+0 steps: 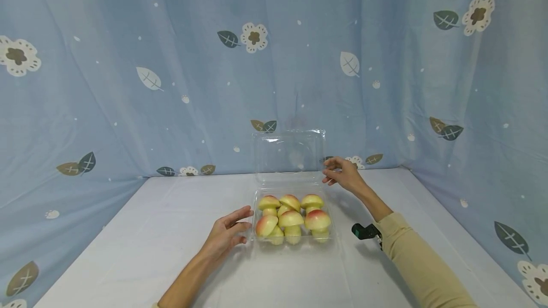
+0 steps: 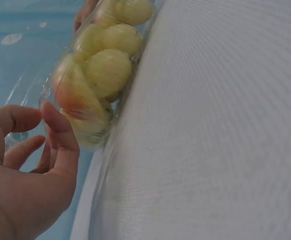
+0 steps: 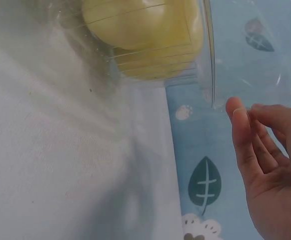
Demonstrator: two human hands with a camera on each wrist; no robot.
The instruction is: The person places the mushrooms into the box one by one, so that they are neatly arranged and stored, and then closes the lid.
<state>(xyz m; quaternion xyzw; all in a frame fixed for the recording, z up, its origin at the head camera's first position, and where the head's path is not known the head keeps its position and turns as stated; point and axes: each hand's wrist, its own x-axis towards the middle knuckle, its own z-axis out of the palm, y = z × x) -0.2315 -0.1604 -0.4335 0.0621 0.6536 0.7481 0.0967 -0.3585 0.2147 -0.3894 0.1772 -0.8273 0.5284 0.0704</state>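
A clear plastic clamshell box (image 1: pixel 295 240) stands on the table with its lid (image 1: pixel 288 156) raised at the back. Several yellow mushroom-shaped pieces (image 1: pixel 291 218) with red-tinged caps lie in its base in two rows. My left hand (image 1: pixel 227 232) is at the box's left side, fingers loosely bent; in the left wrist view a fingertip (image 2: pixel 50 112) meets the rim or comes very close, and I cannot tell which. Beside the lid's lower right edge is my right hand (image 1: pixel 342 175). Its thumb and fingers nearly meet in the right wrist view, without a visible hold on the lid.
A black and green device (image 1: pixel 364 232) shows by the right sleeve. White cloth (image 1: pixel 171 232) covers the table. Behind and at both sides hangs a blue curtain (image 1: pixel 192 108) with printed leaves and flowers, close to the table's back edge.
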